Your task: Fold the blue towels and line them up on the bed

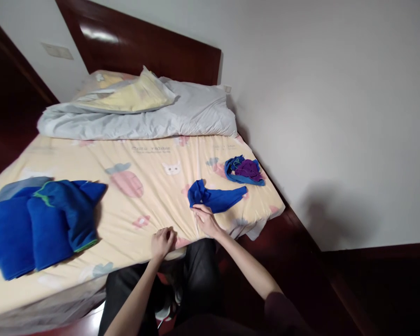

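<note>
A crumpled royal-blue cloth lies on the bed near its right front corner, bunched at the left end and narrowing to the right. At its near left edge, my right hand pinches the fabric between thumb and fingers. My left hand rests on the sheet by the bed's front edge, its fingers curled in and no object showing in them. Beyond the blue cloth sits a small heap of blue cloth with a purple cloth on it.
Several blue cloths, one with green edging, lie stacked on the left of the patterned bedsheet. A grey-white quilt and a yellow pillow lie by the dark wooden headboard. A wall stands to the right.
</note>
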The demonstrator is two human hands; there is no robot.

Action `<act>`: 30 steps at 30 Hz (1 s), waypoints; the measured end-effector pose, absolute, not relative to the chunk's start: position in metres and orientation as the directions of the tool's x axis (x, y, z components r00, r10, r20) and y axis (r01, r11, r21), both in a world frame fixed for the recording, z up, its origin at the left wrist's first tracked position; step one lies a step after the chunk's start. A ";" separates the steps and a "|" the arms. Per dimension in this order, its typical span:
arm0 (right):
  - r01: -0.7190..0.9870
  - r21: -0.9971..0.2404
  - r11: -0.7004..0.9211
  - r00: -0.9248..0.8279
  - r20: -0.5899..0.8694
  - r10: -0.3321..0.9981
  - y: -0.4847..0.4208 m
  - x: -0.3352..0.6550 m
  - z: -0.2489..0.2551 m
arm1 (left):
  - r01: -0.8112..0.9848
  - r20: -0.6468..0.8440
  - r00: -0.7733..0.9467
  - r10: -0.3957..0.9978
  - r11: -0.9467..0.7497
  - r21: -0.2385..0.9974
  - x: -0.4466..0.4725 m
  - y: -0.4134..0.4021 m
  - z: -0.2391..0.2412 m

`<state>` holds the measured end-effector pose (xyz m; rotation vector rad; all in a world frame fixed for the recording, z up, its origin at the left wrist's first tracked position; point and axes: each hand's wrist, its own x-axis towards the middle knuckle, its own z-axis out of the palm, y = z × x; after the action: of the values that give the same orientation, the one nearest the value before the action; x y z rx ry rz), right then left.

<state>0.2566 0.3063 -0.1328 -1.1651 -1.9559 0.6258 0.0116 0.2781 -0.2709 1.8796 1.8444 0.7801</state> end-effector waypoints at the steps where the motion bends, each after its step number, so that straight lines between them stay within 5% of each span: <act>1: 0.496 -0.736 0.460 -0.281 0.364 0.888 0.287 0.248 -0.139 | 0.730 0.068 -0.010 0.998 -0.039 0.683 0.008 0.273 -0.267; 6: 0.426 -0.819 0.385 -0.235 0.311 0.921 0.171 0.198 -0.187 | 0.546 0.027 0.001 1.000 -0.023 0.837 -0.007 0.180 -0.245; 11: 0.307 -0.833 0.460 -0.294 0.377 0.879 0.060 0.152 -0.227 | 0.656 0.258 0.219 0.941 -0.338 0.675 -0.012 0.058 -0.210; 16: 0.275 -0.799 0.535 -0.413 0.405 0.816 0.029 0.160 -0.210 | 0.596 0.223 0.547 0.807 -0.563 0.573 -0.026 0.036 -0.166; 25: 0.307 -0.743 0.594 -0.501 0.405 0.765 0.037 0.195 -0.145 | 0.595 -0.008 0.574 0.819 -0.411 0.690 -0.041 0.038 -0.108; 30: 0.246 -0.769 0.590 -0.521 0.408 0.750 0.021 0.187 -0.135 | 0.672 -0.042 0.527 0.849 -0.385 0.632 -0.070 0.021 -0.109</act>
<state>0.1868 0.0213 -0.1350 -0.7883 -2.0603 0.8468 -0.0698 0.0205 -0.1090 2.1714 1.2300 0.3869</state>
